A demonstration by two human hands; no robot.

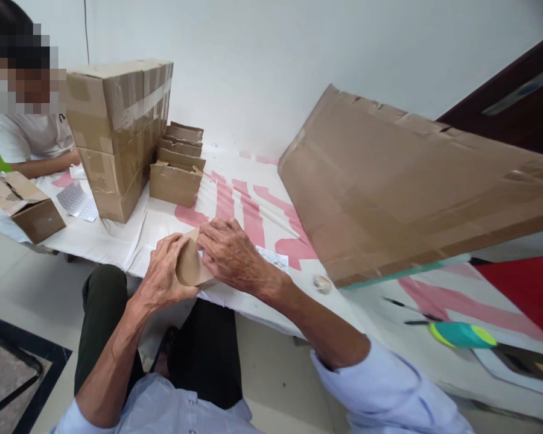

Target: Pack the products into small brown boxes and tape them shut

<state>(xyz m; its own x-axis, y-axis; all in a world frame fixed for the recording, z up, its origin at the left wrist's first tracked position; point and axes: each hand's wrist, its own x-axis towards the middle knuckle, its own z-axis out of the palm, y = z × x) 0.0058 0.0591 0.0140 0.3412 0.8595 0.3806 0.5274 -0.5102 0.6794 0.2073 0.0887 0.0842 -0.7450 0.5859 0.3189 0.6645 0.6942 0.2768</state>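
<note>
A small brown cardboard box [190, 262] is between my hands at the near edge of the cloth-covered table. My left hand [161, 274] wraps round its left side, with the thumb along the near side. On the right part of the box lies my right hand [228, 253], its fingers curled and pressed down. Whatever those fingertips pinch is hidden beneath them. A white sheet with small printed marks [274, 258] lies on the table just beyond my right wrist.
Taped cartons [117, 138] are stacked at the back left, with open small boxes [176, 181] beside them. A large cardboard panel [416, 199] leans at the right. A clear tape roll [322, 284] lies before it. At left, a person [36, 141] sits behind another box [25, 205].
</note>
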